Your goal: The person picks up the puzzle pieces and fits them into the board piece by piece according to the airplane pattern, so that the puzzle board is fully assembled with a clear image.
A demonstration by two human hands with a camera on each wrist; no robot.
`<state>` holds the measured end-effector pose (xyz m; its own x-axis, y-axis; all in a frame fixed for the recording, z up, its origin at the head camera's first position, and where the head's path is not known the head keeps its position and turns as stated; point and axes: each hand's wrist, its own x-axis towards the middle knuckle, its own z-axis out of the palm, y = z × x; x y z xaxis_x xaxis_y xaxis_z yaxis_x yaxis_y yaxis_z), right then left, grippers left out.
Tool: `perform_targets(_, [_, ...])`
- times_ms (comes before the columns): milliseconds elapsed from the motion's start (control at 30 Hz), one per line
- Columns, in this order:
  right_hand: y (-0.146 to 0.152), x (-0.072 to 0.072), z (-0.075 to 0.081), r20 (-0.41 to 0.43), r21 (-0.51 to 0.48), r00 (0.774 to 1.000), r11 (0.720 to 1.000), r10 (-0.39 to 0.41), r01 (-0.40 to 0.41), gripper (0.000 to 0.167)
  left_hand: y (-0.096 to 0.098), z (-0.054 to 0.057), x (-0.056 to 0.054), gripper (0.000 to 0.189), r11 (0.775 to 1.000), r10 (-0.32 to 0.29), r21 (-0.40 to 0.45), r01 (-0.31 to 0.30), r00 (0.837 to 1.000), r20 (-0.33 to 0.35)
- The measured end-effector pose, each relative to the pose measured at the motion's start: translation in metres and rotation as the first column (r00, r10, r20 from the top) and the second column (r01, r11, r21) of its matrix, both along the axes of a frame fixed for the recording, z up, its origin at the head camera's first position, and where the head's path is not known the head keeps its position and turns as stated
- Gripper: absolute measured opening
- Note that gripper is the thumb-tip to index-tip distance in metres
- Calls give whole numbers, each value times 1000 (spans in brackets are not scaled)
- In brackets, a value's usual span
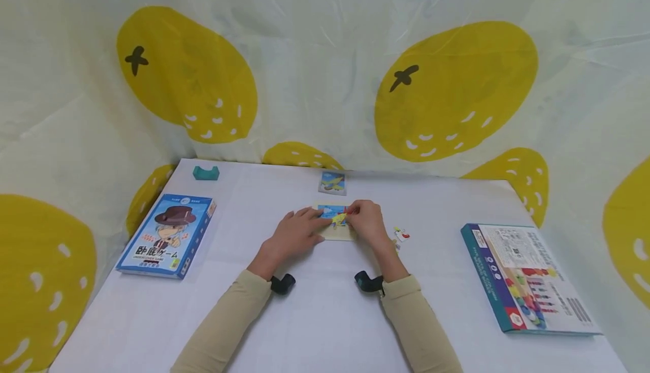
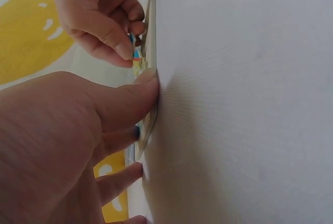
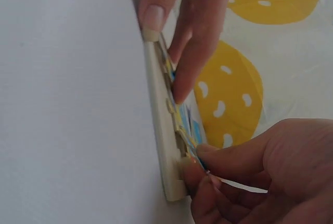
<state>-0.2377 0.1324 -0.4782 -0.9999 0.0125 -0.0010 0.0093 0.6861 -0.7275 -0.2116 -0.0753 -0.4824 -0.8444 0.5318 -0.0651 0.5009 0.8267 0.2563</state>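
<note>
White worktop (image 1: 325, 316) looks smooth, so things may skid. Left hand (image 1: 299, 232) spread; right hand (image 1: 367, 223) narrow, in a pinch. Puzzle tray (image 1: 335, 236) on the worktop between them, left fingers touching it; easing off could let it slide. Pinched puzzle piece (image 2: 137, 54) at tray's right part; tilted entry could jam it. Loose pieces (image 1: 402, 234) beside right wrist; a drag could scatter them.

Table (image 1: 320, 328): blue game box (image 1: 166, 235) left, teal notched block (image 1: 205, 175) beyond it; white-faced box (image 1: 528, 277) right. Fruit-print curtain (image 1: 315, 51) behind.
</note>
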Motion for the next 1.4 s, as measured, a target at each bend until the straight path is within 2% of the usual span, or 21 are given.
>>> perform_targets(200, [-7, -2, 0, -13, 134, 1000, 991, 5, -3, 6, -2, -1, 0, 50, 1000, -1, 2, 1, 1000, -5])
perform_targets(400, [-8, -4, 0, 40, 204, 999, 979, 19, -27, 6, -1, 0, 1, 48, 1000, -1, 16, 1, 1000, 2])
perform_targets(800, [-3, -4, -1, 70, 153, 997, 988, 16, -26, 5, 0, -1, 1, 48, 1000, -2, 7, 2, 1000, -14])
perform_targets(1000, [-1, -4, -2, 47, 151, 998, 988, 36, -43, 7, 0, -1, 2, 49, 1000, 0, 4, 0, 1000, -13])
perform_targets(1267, [2, -3, -4, 23, 172, 994, 979, 111, -113, 6, -1, -6, 1, 49, 1000, -3, -16, 2, 1000, -29])
perform_targets(1400, [3, -4, -7, 2, 171, 994, 980, 108, -106, 6, -1, -8, 0, 49, 1000, -3, -14, 3, 1000, -30])
